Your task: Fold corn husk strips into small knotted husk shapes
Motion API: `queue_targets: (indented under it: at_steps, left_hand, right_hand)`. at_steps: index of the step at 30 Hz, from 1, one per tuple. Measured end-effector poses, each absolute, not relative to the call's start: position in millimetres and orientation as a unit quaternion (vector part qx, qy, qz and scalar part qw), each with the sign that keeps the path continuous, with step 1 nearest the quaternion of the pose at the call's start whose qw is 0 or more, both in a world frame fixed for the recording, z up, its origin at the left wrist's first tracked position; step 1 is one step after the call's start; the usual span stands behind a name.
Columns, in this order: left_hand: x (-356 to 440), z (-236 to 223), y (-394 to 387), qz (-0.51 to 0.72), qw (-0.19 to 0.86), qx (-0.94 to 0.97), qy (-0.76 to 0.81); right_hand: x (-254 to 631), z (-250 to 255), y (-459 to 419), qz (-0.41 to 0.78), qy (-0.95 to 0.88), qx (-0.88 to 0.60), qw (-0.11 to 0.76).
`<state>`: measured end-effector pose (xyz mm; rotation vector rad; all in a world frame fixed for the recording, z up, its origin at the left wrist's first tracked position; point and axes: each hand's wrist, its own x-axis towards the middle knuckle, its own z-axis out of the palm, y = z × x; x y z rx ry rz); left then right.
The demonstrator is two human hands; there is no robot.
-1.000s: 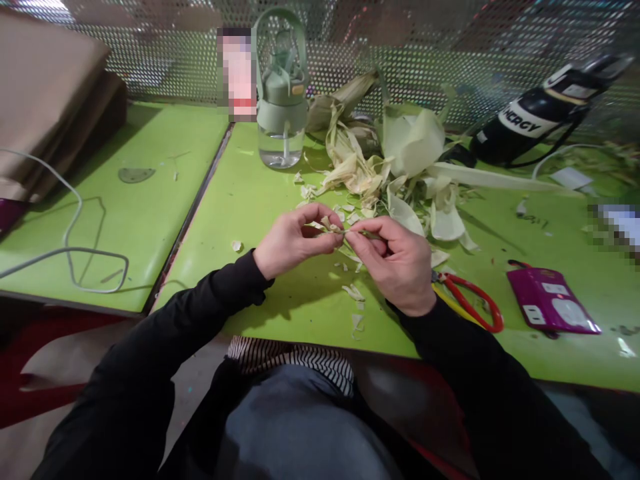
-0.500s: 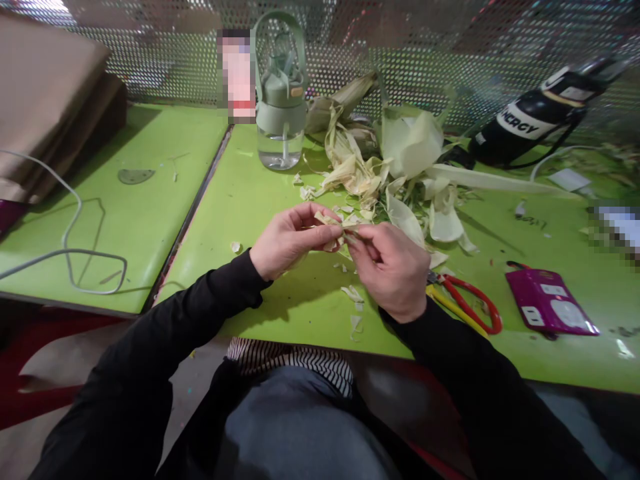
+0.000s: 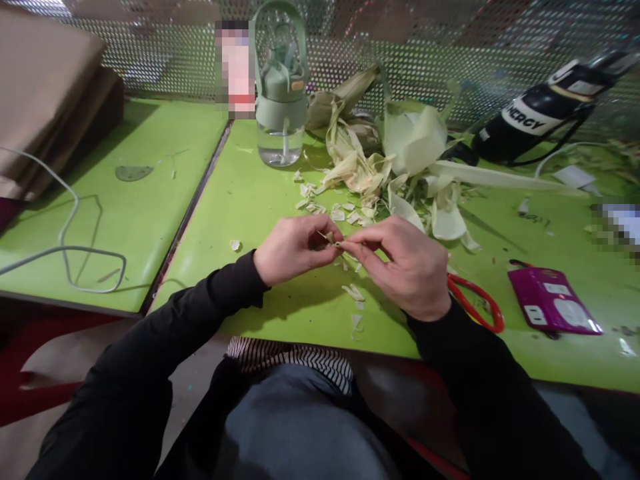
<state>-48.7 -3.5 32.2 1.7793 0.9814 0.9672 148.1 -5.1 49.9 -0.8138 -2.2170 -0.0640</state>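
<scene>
My left hand [image 3: 292, 252] and my right hand [image 3: 411, 270] meet fingertip to fingertip above the green table. Pinched between them is a small strip of pale corn husk [image 3: 331, 238], mostly covered by the fingers. Scraps of cut husk [image 3: 339, 215] lie on the table just beyond, with a few more scraps [image 3: 354, 293] below my hands. Farther back sits a heap of dried and pale green corn husks [image 3: 357, 173]. A red loop handle [image 3: 480, 303] of a tool shows beside my right wrist, its other end hidden under the hand.
A green-lidded water bottle [image 3: 281, 127] stands at the back, and a black bottle [image 3: 535, 123] leans at the right. A purple pouch [image 3: 553, 300] lies right of the tool. Brown paper bags [image 3: 45, 87] and a grey cable [image 3: 95, 249] occupy the left table [image 3: 155, 193].
My right hand has shifted right and slightly down, now covering the tool's yellow handle. My fingertips have moved a little toward me, and more scraps show behind them.
</scene>
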Motion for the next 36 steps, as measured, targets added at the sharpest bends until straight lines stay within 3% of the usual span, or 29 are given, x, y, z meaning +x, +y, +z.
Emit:
queue_targets:
  at_steps: [4, 7, 11, 18, 28, 32, 36]
  left_hand:
    - [-46, 30, -4, 0.391, 0.584, 0.644, 0.302]
    - [-44, 29, -2, 0.434, 0.668, 0.555, 0.241]
    - [-43, 29, 1, 0.486, 0.698, 0.477, 0.224]
    - [-50, 27, 5, 0.454, 0.648, 0.554, 0.259]
    - [-52, 38, -3, 0.481, 0.605, 0.574, 0.272]
    - [-55, 37, 2, 0.487, 0.577, 0.571, 0.322]
    - [-56, 33, 7, 0.415, 0.515, 0.621, 0.421]
  right_hand:
    - [149, 55, 1, 0.307, -0.788, -0.38, 0.376]
    - [148, 52, 3, 0.391, -0.734, -0.389, 0.396]
    - [146, 46, 1, 0.311, -0.738, -0.413, 0.434]
    - [144, 44, -3, 0.116, -0.822, -0.4, 0.388]
    - [142, 45, -5, 0.175, -0.822, -0.39, 0.377]
    - [142, 37, -9, -0.003, -0.858, -0.36, 0.366]
    - [148, 33, -4, -0.228, -0.87, -0.293, 0.324]
